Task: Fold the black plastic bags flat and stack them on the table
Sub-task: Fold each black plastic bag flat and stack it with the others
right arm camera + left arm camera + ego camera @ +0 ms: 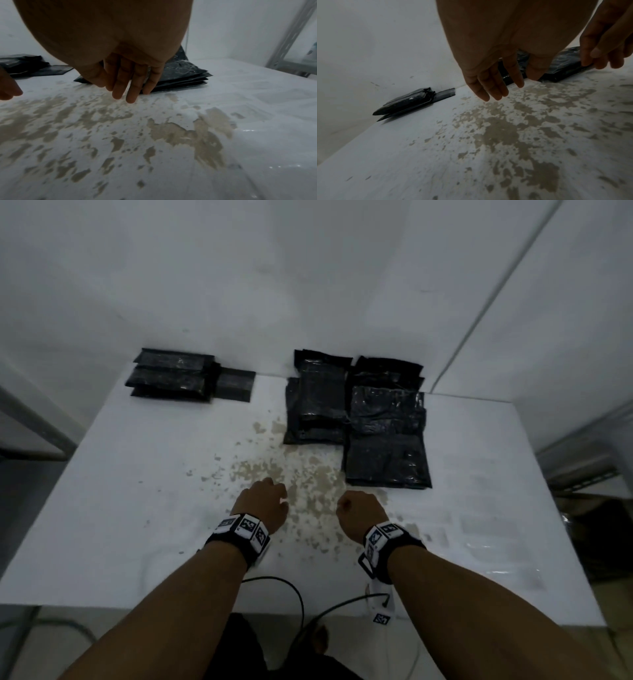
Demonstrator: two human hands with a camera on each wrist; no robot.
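Note:
A neat stack of folded black bags (171,374) (407,102) (25,65) lies at the table's far left against the wall, with one flat piece (236,385) beside it. Two looser piles of black bags sit at the far middle (317,398) and right (387,436) (181,75) (559,66). My left hand (263,501) (491,86) hovers over the table's middle, fingers hanging straight down, empty. My right hand (359,508) (130,86) hangs the same way just in front of the right pile's near edge, holding nothing.
The white table top (137,508) has worn brown patches (301,484) under both hands. Cables (298,594) hang at the near edge. White walls close the back and left. A metal shelf frame (288,40) stands off the right side.

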